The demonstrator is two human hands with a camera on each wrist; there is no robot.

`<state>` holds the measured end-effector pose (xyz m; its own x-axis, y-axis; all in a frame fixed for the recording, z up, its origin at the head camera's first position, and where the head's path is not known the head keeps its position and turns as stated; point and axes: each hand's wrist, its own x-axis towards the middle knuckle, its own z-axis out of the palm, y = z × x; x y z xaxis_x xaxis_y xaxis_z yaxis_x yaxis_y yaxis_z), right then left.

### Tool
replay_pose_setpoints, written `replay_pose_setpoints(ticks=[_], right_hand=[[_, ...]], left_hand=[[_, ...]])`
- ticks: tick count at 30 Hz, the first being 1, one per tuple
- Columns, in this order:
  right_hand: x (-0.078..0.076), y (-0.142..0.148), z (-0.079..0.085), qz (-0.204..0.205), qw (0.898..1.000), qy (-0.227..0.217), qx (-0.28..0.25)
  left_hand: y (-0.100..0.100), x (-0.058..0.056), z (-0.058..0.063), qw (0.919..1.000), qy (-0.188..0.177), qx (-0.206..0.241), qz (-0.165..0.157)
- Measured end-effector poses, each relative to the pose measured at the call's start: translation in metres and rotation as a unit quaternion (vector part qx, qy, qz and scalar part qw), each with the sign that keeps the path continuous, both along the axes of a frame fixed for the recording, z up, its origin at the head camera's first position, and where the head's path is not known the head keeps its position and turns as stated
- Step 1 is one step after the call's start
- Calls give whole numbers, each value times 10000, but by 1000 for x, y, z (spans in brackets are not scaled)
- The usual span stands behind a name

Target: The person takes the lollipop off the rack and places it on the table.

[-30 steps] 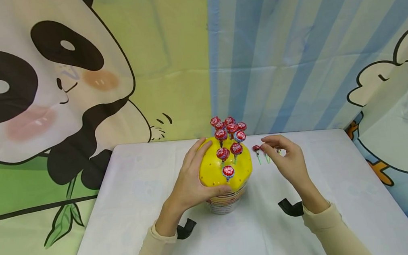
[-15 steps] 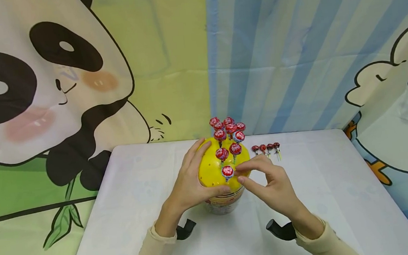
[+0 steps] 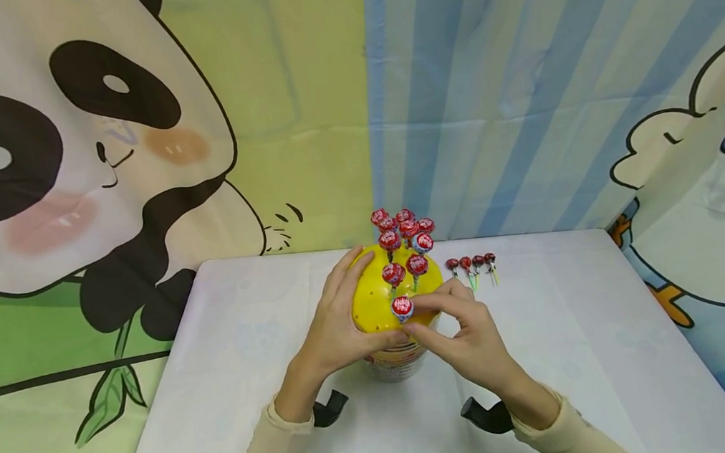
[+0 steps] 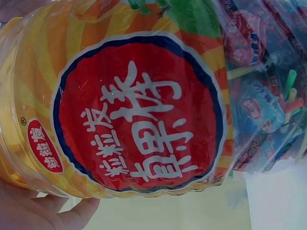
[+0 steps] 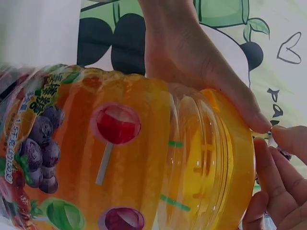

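1. The right hand (image 3: 465, 329) had changed place most: a second earlier it was over the loose lollipops (image 3: 466, 263) on the table (image 3: 570, 309); half a second earlier it was beside the front lollipop (image 3: 402, 308), thumb and forefinger apart. Now those two pinched that lollipop, though how firmly I could not tell.
2. The front lollipop stood in the yellow lid (image 3: 369, 298), nearest the person, its head a touch lower than half a second before.
3. The left hand (image 3: 338, 329) had not shifted; it gripped the lid's left side, thumb in front and fingers spread toward the back.
4. The other planted lollipops (image 3: 417, 265) stood behind the front one, in the same spots as before.
5. The loose lollipops, partly covered by the right hand a second earlier, now showed as a row of four, right of the jar (image 3: 397, 367).
6. The right hand hid the lid's right edge, and its thumb blocked the front lollipop's stick.
7. In the right wrist view, green sticks (image 5: 175, 202) poked down inside the jar; the left wrist view showed its red label (image 4: 141, 115) and wrapped candies (image 4: 261, 105) inside.
8. A panda backdrop (image 3: 106, 177) hung behind.
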<state>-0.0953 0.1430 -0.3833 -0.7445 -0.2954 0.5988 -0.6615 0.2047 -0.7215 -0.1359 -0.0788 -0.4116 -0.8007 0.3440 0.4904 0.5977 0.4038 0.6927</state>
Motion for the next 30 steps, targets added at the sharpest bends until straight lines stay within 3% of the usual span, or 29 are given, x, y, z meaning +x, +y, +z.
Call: replay_pose_setpoints(ticks=[14,19,24,30], right_hand=[[-1,-5,-2,-31,10000,24,-74],[-2,-6,0,71,9994,67,-326],[-3,-4,5,148,9966,383,-719],[-10,9,11,-85,9949,438,-908]], left_hand=[[-1,0,-2,10000,19,4,16],[-1,0,-2,10000,-1,-12,30],[0,0,-2,10000,-91,-25,4],[-1,-1,-1,10000,-32,-45,19]])
